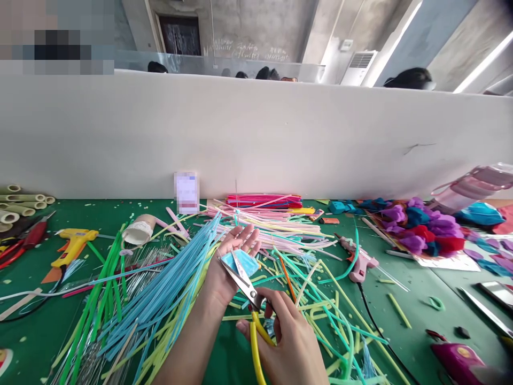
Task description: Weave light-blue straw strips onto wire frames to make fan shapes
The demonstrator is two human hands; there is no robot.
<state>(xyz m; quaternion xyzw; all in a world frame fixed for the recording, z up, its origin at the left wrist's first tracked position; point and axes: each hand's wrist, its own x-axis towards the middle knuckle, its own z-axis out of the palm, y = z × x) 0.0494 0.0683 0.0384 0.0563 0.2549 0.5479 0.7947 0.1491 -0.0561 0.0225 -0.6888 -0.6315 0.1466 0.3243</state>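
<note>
Here's the right hand [294, 334], wrapped around the yellow handles of the scissors [252, 294], and the blades stand slightly parted, pointing up and away across the left palm. The left hand [222, 275] lies palm up, fingers loosely spread, and there's the small blue piece [247, 262], right over those fingers, with the blades crossing it! Whether the left fingers pinch it, or the blades bite into it, I cannot tell.

Just left of the left hand, a thick sheaf of blue strips [172, 278] slants along the forearm, green strips [106, 289] farther out, and beyond those a yellow glue gun [74, 246] and a cardboard roll [139, 229]. Straight past the fingertips, pale pink strips [276, 230] sprawl over the green worktop [224, 358], with a red bundle [262, 201] behind them, near the white partition [256, 133].

Over to the right of the right hand, loose turquoise and yellow-green strips tangle close by; farther out sits a pink glue gun [356, 259], and well beyond it a heap of purple, red and blue pieces [425, 224], with a pink bottle [473, 187] past that.
</note>
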